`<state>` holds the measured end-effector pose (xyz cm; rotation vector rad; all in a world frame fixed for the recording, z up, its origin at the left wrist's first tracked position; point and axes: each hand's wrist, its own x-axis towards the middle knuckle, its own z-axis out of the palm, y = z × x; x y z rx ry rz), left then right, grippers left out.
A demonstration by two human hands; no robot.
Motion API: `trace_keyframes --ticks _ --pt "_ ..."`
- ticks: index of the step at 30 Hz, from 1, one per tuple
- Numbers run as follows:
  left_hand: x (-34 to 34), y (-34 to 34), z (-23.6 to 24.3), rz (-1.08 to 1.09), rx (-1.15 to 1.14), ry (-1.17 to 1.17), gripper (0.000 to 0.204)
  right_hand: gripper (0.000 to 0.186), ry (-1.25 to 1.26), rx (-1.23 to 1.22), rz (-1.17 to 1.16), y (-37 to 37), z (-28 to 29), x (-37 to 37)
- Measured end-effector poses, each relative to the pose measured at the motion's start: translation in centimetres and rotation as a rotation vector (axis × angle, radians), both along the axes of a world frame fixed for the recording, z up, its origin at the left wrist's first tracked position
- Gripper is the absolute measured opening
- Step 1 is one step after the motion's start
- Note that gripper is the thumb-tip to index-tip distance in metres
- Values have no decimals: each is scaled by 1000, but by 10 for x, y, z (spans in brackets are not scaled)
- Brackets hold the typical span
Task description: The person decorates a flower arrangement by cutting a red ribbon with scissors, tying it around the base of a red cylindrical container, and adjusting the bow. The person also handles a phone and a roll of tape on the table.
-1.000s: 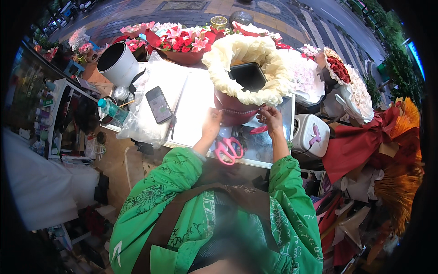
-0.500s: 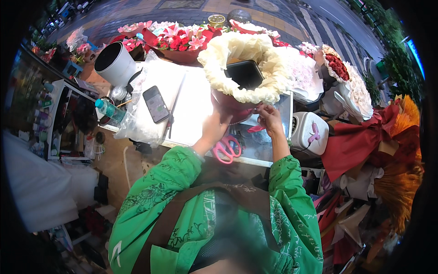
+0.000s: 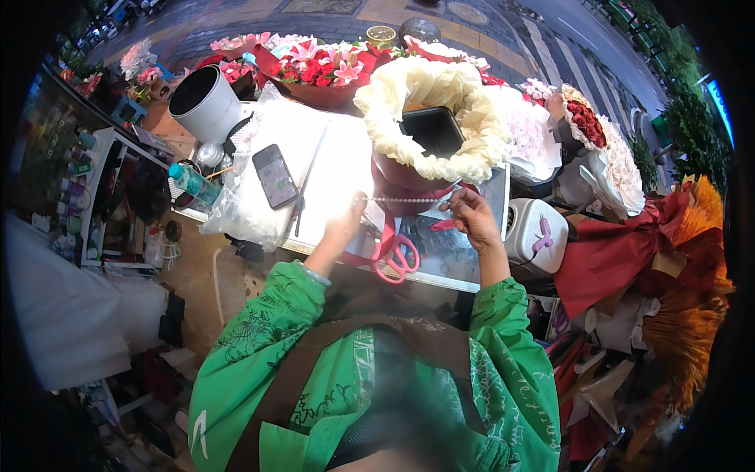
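A thin string of white pearl-like beads (image 3: pixel 405 200) is stretched between my two hands. My left hand (image 3: pixel 346 224), washed out by bright light, is closed on the string's left end. Its right end is pinched in the fingertips of my right hand (image 3: pixel 477 219). Just beyond the string stands a container with a ruffled cream wrap (image 3: pixel 379 141) around a dark square opening (image 3: pixel 432 131). Below the ruffle its dark red lower wrap (image 3: pixel 395 175) shows. Pink-handled scissors (image 3: pixel 399 261) lie near the table's front edge, between my forearms.
A phone (image 3: pixel 275 177) rests on white sheets left of my hands, beside clear plastic and a teal-capped bottle (image 3: pixel 189 181). A white box (image 3: pixel 533 236) carries a pink glue gun (image 3: pixel 543 234). Red and pink bouquets (image 3: pixel 318 71) line the far edge; a white bucket (image 3: pixel 206 102) stands left.
My hands have moved apart, the left one going leftward, and the bead string now shows taut between them. The whole view has shifted slightly.
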<state>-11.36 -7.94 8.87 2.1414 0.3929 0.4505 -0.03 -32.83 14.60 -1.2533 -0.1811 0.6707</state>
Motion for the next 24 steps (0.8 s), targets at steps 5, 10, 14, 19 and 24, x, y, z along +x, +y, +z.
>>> trace_keyframes --ticks 5,10,14,19,24 --pt "33 18 34 -34 112 71 11 5 21 -46 -45 -7 -16 11" --pt "80 11 -10 18 55 -174 11 7 61 -49 -175 -5 -40 27" --pt "73 -20 8 133 -236 -183 15 8 100 -60 -237 -9 -51 37" --pt "56 -49 24 28 -209 -206 32 7 77 -74 -267 -3 -62 36" --pt "53 -56 31 111 -73 -339 34 7 22 -98 -294 0 -64 33"
